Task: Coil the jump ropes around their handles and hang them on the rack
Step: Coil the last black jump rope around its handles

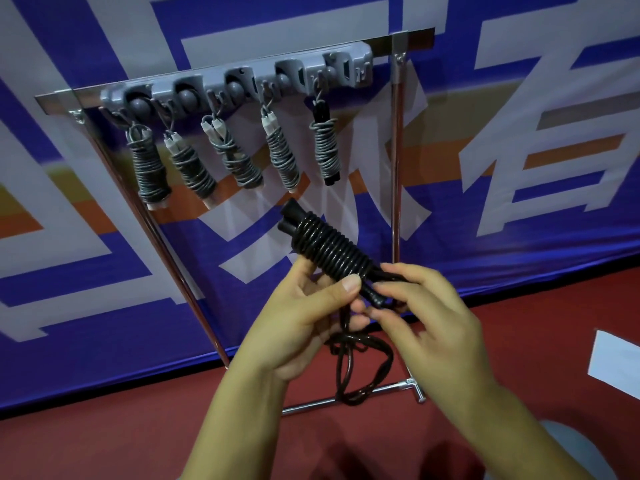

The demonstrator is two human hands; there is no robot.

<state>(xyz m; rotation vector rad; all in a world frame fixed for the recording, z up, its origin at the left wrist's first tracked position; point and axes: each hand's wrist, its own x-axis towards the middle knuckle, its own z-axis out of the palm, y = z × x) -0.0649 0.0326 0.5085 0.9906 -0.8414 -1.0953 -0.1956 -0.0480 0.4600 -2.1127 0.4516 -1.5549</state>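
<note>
- Right now the black jump rope (329, 249) is held in front of the rack (239, 83), below the hanging bundles; most of its cord is coiled round the paired handles.
- Left hand (304, 317) grips the lower end of the bundle, thumb pressed on the last coils. Right hand (429, 313) pinches the cord just where it leaves the handles.
- Loose tail (360, 372) hangs below both hands, looped & a bit tangled.
- Handling, prob.: light; cord looks smooth & springy, so coils likely slip or unwind if the thumb lets go. Best hold = round the coiled middle, w/ thumb on the last turn.
- Holder: five grey coiled ropes (228, 157) hang in a row from the rack hooks, apart from each other. Right end of the rack looks free, can't tell which hook exactly.
</note>
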